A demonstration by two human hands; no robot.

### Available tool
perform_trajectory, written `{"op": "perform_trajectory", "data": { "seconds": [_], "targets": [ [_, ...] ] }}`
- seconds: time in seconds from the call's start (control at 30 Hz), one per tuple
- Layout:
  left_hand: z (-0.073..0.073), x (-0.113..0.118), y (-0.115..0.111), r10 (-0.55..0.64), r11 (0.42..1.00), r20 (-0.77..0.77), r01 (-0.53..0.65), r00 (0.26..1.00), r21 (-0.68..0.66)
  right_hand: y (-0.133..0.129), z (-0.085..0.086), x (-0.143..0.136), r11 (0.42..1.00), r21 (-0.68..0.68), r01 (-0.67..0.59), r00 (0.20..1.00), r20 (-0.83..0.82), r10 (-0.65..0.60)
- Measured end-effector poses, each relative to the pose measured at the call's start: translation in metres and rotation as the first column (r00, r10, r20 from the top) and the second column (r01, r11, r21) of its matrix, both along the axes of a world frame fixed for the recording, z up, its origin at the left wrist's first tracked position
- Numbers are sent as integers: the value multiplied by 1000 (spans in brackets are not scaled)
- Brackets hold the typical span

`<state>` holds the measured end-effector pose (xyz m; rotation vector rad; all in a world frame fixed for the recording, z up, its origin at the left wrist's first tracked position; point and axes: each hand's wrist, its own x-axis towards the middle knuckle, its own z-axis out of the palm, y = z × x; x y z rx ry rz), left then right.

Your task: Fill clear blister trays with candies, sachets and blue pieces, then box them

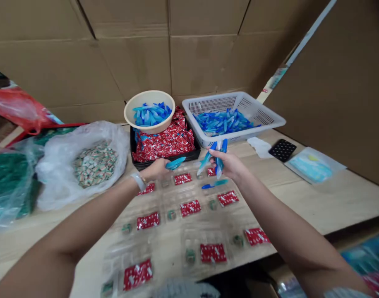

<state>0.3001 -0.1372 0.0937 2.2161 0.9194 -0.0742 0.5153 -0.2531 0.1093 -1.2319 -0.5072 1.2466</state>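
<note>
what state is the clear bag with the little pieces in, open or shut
Open: the clear plastic bag has its mouth spread wide, and the small pieces inside lie uncovered.

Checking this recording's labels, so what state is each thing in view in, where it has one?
Left hand: closed on teal pieces
Right hand: closed on blue and teal pieces
Bowl: upright, partly filled
Basket: upright, blue pieces inside
Plastic bag: open, small pieces showing
Black tray: heaped with red packets
Clear trays: laid out, holding red packets
</note>
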Motion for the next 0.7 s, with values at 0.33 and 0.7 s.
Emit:
{"op": "perform_trajectory", "data": {
  "seconds": [0.33,0.7],
  "targets": [
    [-45,16,-20,71,899,-38,-48,997,436,-85,0,-23,999,-39,39,912,410,-20],
    [4,-99,-46,584,801,295,-478,756,-361,-68,-35,-39,952,-30,-304,285,951,121]
  ]
}}
